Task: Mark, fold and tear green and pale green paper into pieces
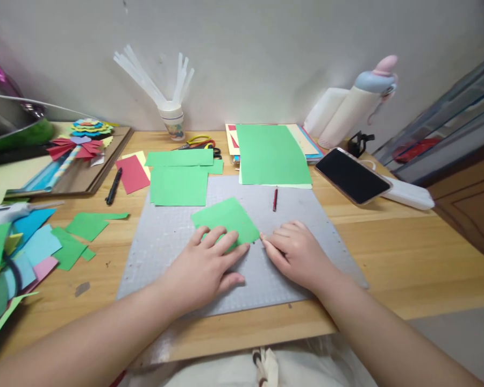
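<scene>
A green sheet of paper [230, 216] lies turned at an angle on the grey cutting mat [153, 269]. My left hand [212, 260] rests on its near edge, with the fingers spread and the palm down. At the sheet's right corner, my right hand [294, 250] is closed, thumb and forefinger pinched at the corner. A short dark red pencil [275, 199] lies on the mat beyond my right hand. Green paper pieces [178, 185] overlap the mat's far left edge, and a larger green sheet [272, 156] covers a stack of coloured paper at the back.
Paper scraps [75, 242] lie on the left, near a black pen [113, 186] and a red paper piece [133, 174]. At the back stand a paper cup [172, 122] of white straws and scissors [201, 142]. A phone [353, 176] and a bottle [347, 113] are on the right.
</scene>
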The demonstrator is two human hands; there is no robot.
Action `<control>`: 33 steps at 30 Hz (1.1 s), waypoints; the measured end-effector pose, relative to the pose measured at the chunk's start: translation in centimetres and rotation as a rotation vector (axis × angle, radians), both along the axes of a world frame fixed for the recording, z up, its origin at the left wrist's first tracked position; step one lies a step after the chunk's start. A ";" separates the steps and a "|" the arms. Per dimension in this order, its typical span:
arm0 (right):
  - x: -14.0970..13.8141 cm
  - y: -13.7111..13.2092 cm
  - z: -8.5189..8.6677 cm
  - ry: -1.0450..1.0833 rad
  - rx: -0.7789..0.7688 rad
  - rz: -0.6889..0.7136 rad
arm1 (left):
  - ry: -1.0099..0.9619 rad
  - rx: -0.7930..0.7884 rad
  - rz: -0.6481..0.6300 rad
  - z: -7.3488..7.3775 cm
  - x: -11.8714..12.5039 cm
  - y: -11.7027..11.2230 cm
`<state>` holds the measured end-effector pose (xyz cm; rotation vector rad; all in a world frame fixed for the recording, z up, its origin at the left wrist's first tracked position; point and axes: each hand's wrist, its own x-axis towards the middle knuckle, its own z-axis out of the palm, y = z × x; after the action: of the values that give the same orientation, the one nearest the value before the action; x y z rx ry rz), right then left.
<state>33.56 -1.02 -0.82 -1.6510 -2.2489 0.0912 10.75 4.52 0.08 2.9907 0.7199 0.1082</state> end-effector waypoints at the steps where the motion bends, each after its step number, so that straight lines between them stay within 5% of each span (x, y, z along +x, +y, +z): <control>1: 0.1 0.0 -0.2 0.027 -0.011 -0.005 | 0.009 0.005 -0.002 0.0 0.4 0.1; 12: 1.0 0.4 -0.4 0.265 -0.097 -0.013 | 0.019 -0.012 0.015 1.1 3.6 0.7; 33: 1.0 0.8 -0.9 0.278 -0.104 -0.042 | 0.133 0.027 0.027 2.1 1.3 -0.2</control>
<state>34.51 -0.25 -1.68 -1.6234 -2.0294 0.4070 12.03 4.33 2.21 3.0373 0.7776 -0.0814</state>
